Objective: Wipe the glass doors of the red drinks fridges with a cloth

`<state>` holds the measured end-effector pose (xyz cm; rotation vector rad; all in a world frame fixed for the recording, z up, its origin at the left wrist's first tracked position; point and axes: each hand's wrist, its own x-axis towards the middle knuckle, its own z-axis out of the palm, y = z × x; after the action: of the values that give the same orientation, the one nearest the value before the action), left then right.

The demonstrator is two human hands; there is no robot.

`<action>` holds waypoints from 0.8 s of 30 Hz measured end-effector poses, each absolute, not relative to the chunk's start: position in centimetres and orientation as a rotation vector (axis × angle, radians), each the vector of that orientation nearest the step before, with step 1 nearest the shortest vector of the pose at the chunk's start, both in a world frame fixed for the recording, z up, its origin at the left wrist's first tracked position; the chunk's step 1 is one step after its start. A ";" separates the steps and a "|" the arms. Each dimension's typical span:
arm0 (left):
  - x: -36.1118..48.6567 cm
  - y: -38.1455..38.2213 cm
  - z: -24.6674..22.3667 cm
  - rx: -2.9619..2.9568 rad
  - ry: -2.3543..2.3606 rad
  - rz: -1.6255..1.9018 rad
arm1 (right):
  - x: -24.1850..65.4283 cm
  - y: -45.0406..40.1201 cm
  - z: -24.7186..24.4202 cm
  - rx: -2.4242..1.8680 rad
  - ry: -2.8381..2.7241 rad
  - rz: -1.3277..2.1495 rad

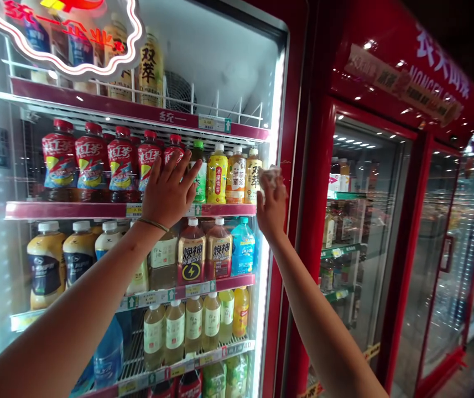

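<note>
My left hand (170, 188) is raised with its fingers spread, in front of a row of red-capped iced tea bottles (123, 157). Whether its palm touches the glass, I cannot tell. A thin band circles that wrist. Off to the right, my right hand (273, 207) has its fingers on a crumpled whitish cloth (270, 176), slightly blurred, near the lit right edge of the drinks fridge (295, 138). Beside it on the shelf stand a yellow-labelled bottle (217, 174) and several pale tea bottles (237, 176).
Lower shelves hold energy drink bottles (191, 251), a blue bottle (243, 246) and pale-labelled bottles (174, 331). A glowing sign (66, 38) hangs at upper left. Another red fridge (369, 221) with glass doors stands to the right.
</note>
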<state>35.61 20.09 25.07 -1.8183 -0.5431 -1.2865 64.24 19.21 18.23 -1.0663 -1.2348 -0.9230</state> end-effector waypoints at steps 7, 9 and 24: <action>35.7 19.7 25.1 -1.834 -0.566 -1.275 | 62.3 18.5 17.2 -1.074 -1.534 -1.097; 35.7 19.8 25.0 -1.824 -0.552 -1.276 | 62.6 18.5 17.9 -1.057 -1.542 -1.106; 35.8 19.7 25.0 -1.805 -0.600 -1.251 | 61.9 19.4 18.7 -1.052 -1.249 -1.005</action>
<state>35.82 19.75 25.02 -1.8048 -0.5996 -1.2509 61.86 19.43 18.72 -1.0517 -1.2491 -1.0050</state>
